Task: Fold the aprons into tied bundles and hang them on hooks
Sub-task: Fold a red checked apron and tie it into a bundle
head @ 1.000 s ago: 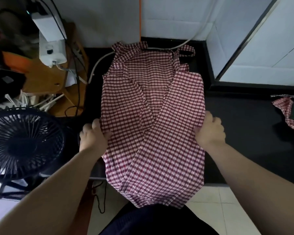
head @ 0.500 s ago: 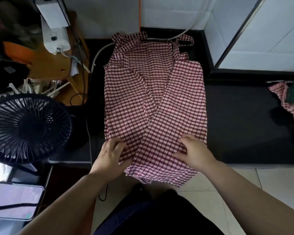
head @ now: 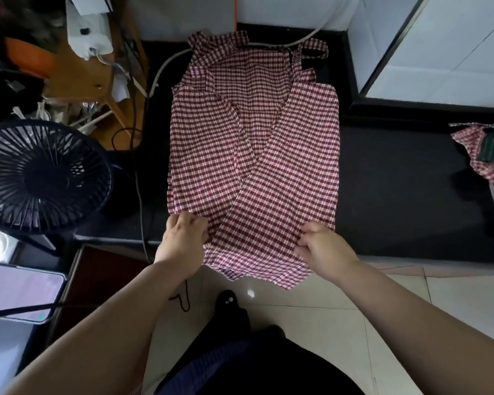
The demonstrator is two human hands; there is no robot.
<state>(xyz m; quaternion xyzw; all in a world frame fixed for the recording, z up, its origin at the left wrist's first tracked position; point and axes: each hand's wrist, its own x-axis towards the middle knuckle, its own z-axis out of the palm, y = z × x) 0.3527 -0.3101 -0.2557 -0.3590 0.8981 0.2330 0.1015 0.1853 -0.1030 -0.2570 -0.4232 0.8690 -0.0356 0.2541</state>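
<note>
**DESK:** What has just changed at the counter?

**ME:** From the left, past the round black wire-grilled fan (head: 40, 178), my left hand (head: 184, 238) has dropped from the flank of the red-and-white checked cotton apron (head: 254, 152) to its lower left corner. The fingers there curl tight on the cloth. My right hand (head: 324, 246) has made the same trip down the other side. It now pinches the lower right edge between thumb and curled fingers. Half a second ago both hands lay on the fabric, closer together.

**DESK:** And for the job?

**ME:** I judge the lengthwise fold finished, since both side panels are turned in and overlap down the centre. With the hem end in both hands, the next step looks like folding or rolling it away from me, towards the bib. Nothing is tied yet, and no hook is in view.

**DESK:** Which way does it lie?

**ME:** It lies flat on the black matte countertop (head: 397, 181), with its long axis running straight from me to the white far wall (head: 283, 10). The bib and the checked neck strap (head: 314, 48) point away from me. The hem points at me and hangs just over the near edge, above the pale tiled floor (head: 354, 323). At far right a second checked apron (head: 468, 143) sits crumpled on the same counter, well apart.
</note>
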